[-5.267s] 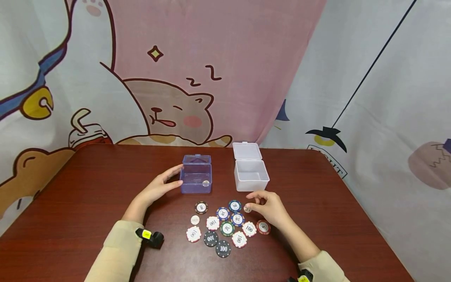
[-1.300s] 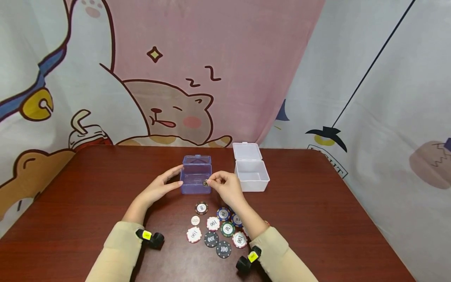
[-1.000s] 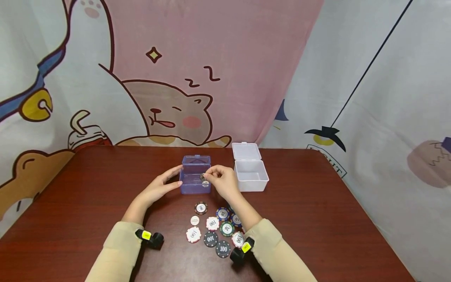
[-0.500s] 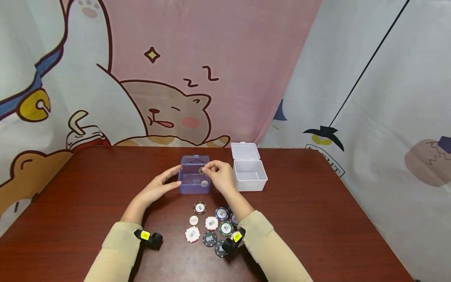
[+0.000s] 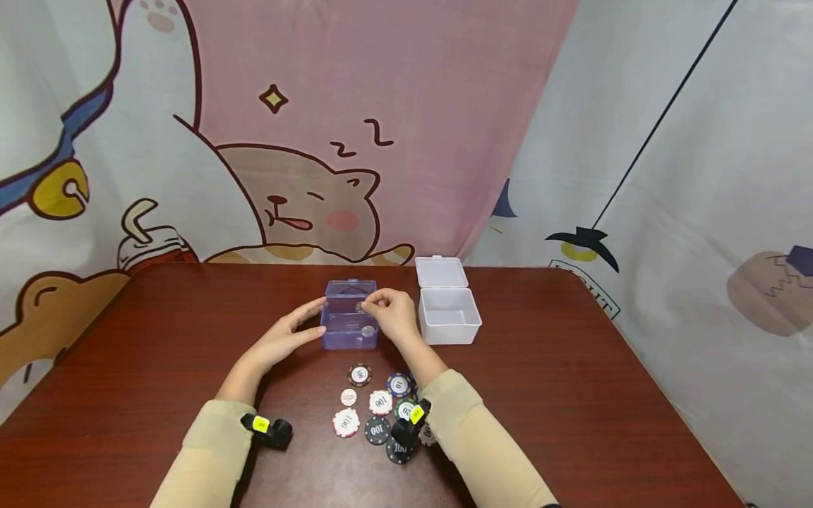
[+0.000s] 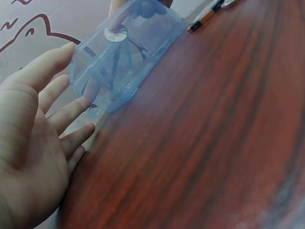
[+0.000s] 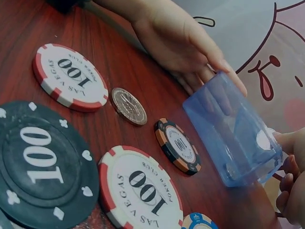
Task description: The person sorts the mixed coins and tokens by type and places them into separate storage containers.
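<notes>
A translucent blue-purple box stands with its lid up. Against its left side rests my left hand, fingers and thumb nearly straight, touching the wall. My right hand pinches a silvery coin between thumb and fingertips over the rear part of this box. Another coin lies inside near the front right corner. Several poker chips lie in front, including a white-and-red chip and a black chip. Among them is a loose coin. My right forearm covers some chips.
To the right of the blue-purple box is a white box, its lid also up and no contents visible. Both stand on the brown table, with a printed curtain behind its far edge.
Since the earliest frame, my right hand has brought a coin from beside the chips to the blue-purple box. Lately it has shifted back and left over it. My left hand stays put.
</notes>
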Demonstrator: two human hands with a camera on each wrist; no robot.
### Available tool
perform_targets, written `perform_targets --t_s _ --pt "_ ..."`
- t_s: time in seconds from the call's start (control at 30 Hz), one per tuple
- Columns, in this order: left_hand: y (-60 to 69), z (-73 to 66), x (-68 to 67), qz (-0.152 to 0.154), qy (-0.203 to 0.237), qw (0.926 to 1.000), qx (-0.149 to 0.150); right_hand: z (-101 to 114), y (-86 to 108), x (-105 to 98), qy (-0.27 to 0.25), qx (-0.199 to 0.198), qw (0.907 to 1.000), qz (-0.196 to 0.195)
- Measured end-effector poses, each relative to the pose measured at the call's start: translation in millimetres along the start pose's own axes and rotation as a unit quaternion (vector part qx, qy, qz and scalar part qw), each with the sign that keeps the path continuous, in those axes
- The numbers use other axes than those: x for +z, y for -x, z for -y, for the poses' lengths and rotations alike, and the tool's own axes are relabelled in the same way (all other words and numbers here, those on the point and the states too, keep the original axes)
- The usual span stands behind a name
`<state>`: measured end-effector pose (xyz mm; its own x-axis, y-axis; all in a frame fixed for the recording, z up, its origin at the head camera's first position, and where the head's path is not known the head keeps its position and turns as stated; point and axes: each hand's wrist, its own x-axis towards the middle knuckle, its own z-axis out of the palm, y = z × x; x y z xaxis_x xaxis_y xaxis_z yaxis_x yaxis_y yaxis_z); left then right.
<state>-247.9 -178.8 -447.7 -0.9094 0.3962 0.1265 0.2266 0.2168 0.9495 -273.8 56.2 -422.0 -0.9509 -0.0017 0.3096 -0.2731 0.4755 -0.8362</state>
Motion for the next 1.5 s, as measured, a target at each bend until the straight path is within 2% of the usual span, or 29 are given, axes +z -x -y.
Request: perform_targets --t_s 0.37,0.6,1.13,1.5 --pt "-0.5 -0.7 -1.1 -0.001 -0.015 0.9999 0.003 -3.2 -1.3 2.4 0.000 0.024 0.9997 0.004" --pt "-0.4 0.4 -0.8 0.001 -0.004 1.0000 0.002 -2.2 0.2 0.5 -0.008 0.029 0.9994 0.017" --pt "-0.6 2.7 -0.8 0.002 -0.003 1.0000 0.006 11.1 16.7 -8.3 -0.030 -0.022 0.9988 0.034" --pt "-0.3 2.1 -0.6 0.005 0.002 0.9999 0.009 17.4 37.2 -21.0 -0.059 -0.042 0.9940 0.081"
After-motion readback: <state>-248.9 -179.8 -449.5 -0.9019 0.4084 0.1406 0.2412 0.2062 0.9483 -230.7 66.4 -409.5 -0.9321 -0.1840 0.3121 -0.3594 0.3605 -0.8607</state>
